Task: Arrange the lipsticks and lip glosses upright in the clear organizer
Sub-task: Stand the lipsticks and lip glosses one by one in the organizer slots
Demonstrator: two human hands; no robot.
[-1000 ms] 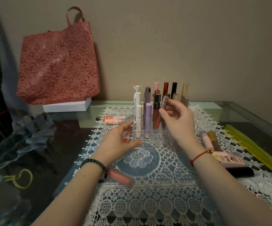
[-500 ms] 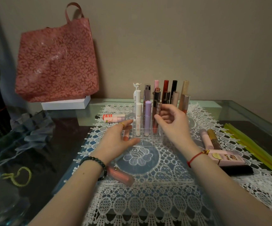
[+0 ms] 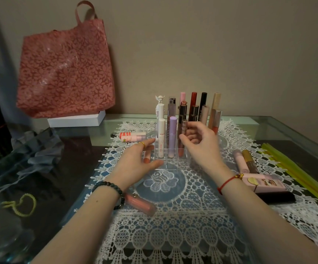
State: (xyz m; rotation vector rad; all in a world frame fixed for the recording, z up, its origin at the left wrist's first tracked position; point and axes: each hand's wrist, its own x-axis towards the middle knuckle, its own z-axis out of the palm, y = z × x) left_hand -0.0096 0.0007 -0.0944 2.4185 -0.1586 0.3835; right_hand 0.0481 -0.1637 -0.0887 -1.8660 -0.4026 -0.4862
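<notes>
The clear organizer [image 3: 166, 163] stands on the lace runner [image 3: 173, 225] with several lipsticks and glosses upright in it. My right hand [image 3: 202, 145] pinches a silver-capped lip gloss [image 3: 182, 149] that stands in a front slot beside the lilac tube [image 3: 172, 138]. My left hand [image 3: 135, 162] rests with straight fingers against the organizer's left side; a coral tube [image 3: 146, 159] lies under its fingers. Loose items lie flat: a coral gloss [image 3: 139, 203] by my left wrist, a red-striped pink tube [image 3: 133, 137], a pink tube [image 3: 240, 162] and a brown tube [image 3: 249, 162].
At the right lie a pink box [image 3: 265, 182], a black tube [image 3: 274, 198] and yellow strips [image 3: 297, 168]. A red tote bag [image 3: 64, 67] leans on the wall over a white box [image 3: 76, 121]. Grey cloth [image 3: 40, 155] and a yellow cord [image 3: 21, 206] lie at the left.
My right hand has lowered the tilted silver-capped gloss into a front slot, where it now stands upright. My left hand has stayed against the organizer.
</notes>
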